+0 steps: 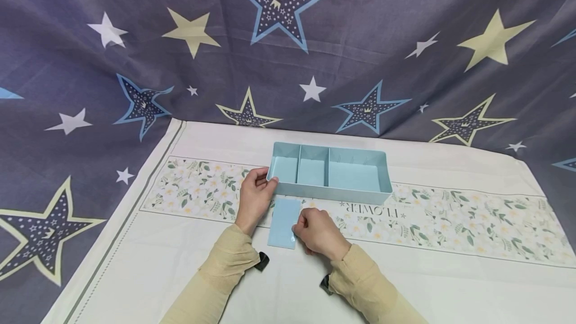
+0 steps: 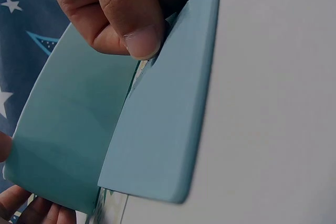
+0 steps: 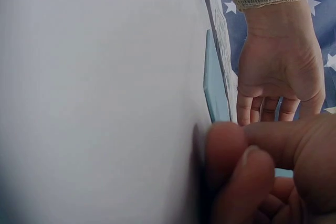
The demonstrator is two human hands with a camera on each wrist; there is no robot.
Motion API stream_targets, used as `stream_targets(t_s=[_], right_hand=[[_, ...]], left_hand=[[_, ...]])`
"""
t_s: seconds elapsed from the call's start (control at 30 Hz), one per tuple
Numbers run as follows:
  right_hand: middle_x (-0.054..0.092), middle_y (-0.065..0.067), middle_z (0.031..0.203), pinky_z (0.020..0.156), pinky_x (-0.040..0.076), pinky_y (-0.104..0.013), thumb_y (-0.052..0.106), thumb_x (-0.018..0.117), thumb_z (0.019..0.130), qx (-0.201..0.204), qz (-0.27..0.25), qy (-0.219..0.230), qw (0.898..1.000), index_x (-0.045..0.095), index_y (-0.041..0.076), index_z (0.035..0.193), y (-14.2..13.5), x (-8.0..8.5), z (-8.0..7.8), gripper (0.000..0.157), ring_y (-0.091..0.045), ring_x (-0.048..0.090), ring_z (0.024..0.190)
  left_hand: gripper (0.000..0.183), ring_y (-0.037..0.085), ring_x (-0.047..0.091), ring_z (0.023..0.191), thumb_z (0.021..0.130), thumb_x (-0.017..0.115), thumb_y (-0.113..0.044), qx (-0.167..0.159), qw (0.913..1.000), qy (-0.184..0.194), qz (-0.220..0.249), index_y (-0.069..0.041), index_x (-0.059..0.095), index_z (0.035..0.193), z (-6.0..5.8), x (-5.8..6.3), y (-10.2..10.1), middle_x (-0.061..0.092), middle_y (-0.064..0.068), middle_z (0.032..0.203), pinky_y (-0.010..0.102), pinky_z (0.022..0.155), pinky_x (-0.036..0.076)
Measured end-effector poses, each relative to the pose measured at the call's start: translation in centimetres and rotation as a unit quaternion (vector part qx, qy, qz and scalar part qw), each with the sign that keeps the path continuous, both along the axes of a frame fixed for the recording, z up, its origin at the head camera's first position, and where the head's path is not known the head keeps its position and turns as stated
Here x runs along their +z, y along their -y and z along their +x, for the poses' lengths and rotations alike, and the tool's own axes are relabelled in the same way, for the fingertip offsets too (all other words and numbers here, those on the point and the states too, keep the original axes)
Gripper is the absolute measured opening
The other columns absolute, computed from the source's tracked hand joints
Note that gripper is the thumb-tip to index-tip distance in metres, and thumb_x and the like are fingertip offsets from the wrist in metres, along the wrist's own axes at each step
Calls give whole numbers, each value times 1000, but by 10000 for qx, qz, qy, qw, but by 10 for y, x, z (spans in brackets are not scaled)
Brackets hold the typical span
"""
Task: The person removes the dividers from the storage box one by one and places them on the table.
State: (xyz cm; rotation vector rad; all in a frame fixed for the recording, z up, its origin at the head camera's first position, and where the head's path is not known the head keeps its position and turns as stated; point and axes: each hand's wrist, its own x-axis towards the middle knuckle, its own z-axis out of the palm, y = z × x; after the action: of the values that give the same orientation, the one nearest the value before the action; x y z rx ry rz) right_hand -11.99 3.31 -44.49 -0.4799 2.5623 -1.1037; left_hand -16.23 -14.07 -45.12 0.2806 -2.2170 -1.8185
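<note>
Box (image 1: 333, 194) and panel (image 1: 284, 224), both pale blue, lie near the middle of the head view, the box above the panel. Behind them a dark curtain (image 1: 360, 19) printed with white, yellow and blue-edged stars fills the upper half and runs down both sides. Below it a white cloth (image 1: 450, 289) spreads to the bottom edge, crossed by a floral band (image 1: 193, 189). The box sits across this band, its open top facing up, two dividers making three compartments; the one toward the right is the widest.

Beige sleeves (image 1: 225, 259) come up from the bottom edge. The left hand (image 1: 255, 195) grips the box's left end, thumb at the near corner; the left wrist view shows its fingers at the box's end, lower left. The right hand (image 1: 321, 231), its fingers curled, pinches the panel's right edge. It is blurred in the right wrist view, so how far the fingertips reach beneath the panel is hard to tell. The panel, a plain rectangle, lies just below the box's near wall, between the two hands. Upside-down lettering (image 1: 373, 210) reads FLOWER, right of the panel. A small black piece (image 1: 262, 261) shows at the left cuff, another (image 1: 326, 284) at the right.
</note>
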Motion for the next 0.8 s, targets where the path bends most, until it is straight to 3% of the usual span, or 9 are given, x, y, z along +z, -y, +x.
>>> stream_targets(t_s=[0.8], right_hand=[[50,4,43,41,44,-28,14,61,93,110,-178,-1,9998,53,12,70,-2,-1,0,25,-12,50,32]], left_hand=[[38,30,60,101,86,66,-8,5,10000,-32,50,8,56,119,0,1,0,60,25,114,38,90,52]])
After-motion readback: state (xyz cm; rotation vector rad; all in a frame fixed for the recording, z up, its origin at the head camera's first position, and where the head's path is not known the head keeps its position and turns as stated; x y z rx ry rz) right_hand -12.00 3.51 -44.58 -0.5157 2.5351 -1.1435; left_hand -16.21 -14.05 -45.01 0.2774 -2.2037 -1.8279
